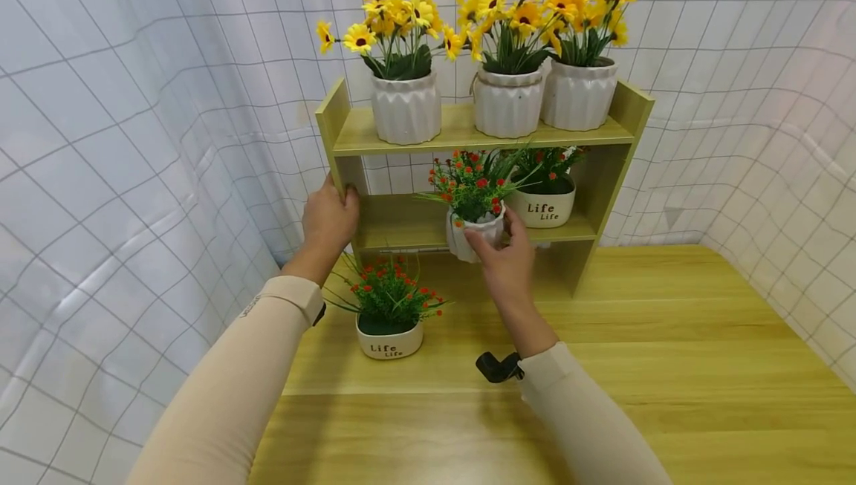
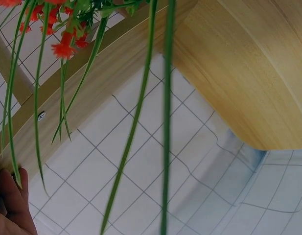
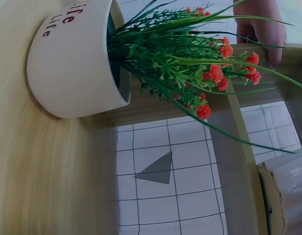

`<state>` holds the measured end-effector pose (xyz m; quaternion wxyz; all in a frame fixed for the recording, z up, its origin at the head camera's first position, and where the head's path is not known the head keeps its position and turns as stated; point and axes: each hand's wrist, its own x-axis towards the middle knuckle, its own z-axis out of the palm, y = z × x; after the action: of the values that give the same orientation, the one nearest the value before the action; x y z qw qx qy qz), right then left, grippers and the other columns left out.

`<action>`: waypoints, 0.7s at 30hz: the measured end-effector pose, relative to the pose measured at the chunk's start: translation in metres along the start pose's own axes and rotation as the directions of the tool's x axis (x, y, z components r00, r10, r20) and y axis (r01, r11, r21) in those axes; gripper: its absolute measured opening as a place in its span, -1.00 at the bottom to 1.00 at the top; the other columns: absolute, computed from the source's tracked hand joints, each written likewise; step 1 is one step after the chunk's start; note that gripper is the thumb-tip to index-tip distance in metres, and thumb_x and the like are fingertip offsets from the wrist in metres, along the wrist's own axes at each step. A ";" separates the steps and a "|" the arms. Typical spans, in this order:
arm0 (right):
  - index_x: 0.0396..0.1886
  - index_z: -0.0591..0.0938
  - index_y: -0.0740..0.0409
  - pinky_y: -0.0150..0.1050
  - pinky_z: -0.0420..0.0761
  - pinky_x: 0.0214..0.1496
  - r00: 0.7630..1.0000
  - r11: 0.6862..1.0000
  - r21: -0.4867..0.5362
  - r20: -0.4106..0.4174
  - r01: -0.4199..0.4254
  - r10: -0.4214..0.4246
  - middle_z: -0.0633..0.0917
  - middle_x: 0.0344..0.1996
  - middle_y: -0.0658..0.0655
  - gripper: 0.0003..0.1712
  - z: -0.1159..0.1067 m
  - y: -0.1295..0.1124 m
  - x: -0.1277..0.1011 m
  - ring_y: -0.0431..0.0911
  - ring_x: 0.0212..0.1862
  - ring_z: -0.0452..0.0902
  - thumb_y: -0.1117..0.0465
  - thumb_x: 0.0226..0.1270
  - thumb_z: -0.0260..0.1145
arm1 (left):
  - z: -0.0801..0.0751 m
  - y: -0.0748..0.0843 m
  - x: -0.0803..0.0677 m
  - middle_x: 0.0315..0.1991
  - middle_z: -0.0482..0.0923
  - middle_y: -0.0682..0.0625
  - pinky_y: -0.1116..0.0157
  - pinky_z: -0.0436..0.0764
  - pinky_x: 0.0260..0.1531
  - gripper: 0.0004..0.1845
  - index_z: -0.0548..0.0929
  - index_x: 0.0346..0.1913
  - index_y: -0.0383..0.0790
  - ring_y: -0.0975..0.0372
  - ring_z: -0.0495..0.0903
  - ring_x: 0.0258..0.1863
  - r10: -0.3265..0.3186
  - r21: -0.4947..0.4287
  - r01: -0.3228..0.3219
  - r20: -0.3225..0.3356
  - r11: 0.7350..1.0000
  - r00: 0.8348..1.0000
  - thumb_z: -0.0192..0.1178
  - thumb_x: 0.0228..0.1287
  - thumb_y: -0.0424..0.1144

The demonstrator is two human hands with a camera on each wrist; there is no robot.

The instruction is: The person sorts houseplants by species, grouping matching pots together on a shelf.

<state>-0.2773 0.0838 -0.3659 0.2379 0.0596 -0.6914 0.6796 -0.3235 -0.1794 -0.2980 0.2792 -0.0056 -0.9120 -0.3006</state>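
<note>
My right hand grips a white ribbed pot of red flowers from its right side, at the front edge of the middle board. The pot's base shows below that edge; whether it touches the board I cannot tell. My left hand holds the left side panel of the wooden shelf, thumb on the front side and some fingers hidden behind. In the left wrist view, fingertips meet the panel. A cream "Life" planter with red flowers stands on the table below, also large in the right wrist view.
Three white pots of yellow flowers stand on the top board. Another "Life" planter sits on the middle board, right of the held pot. A gridded white cloth hangs behind and beside the wooden table.
</note>
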 end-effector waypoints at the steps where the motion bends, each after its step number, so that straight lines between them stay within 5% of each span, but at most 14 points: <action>1: 0.44 0.36 0.12 -0.14 0.61 -0.09 1.000 1.000 -0.004 -0.008 -0.002 0.002 0.54 0.12 0.13 -0.12 0.001 0.000 0.001 -0.02 0.04 0.50 0.01 0.19 0.52 | 0.000 0.000 0.000 -0.16 0.66 -0.42 -0.17 0.59 -0.37 -0.58 0.51 0.19 -0.33 -0.27 0.67 -0.25 -0.001 0.001 0.001 -0.001 1.000 1.000 -0.09 0.50 -0.10; 21: 0.37 0.37 0.25 -0.08 0.53 0.14 0.993 0.995 -0.089 -0.111 -0.038 0.028 0.53 0.17 0.20 -0.23 0.029 -0.006 0.027 0.03 0.16 0.49 0.08 0.27 0.46 | 0.001 -0.001 0.001 -0.14 0.66 -0.41 -0.16 0.59 -0.38 -0.58 0.50 0.21 -0.30 -0.27 0.67 -0.24 -0.015 -0.009 0.015 0.012 1.000 1.000 -0.08 0.50 -0.11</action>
<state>-0.3055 0.0621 -0.3487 0.2670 -0.0001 -0.7083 0.6535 -0.3248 -0.1798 -0.2982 0.2714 -0.0020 -0.9122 -0.3069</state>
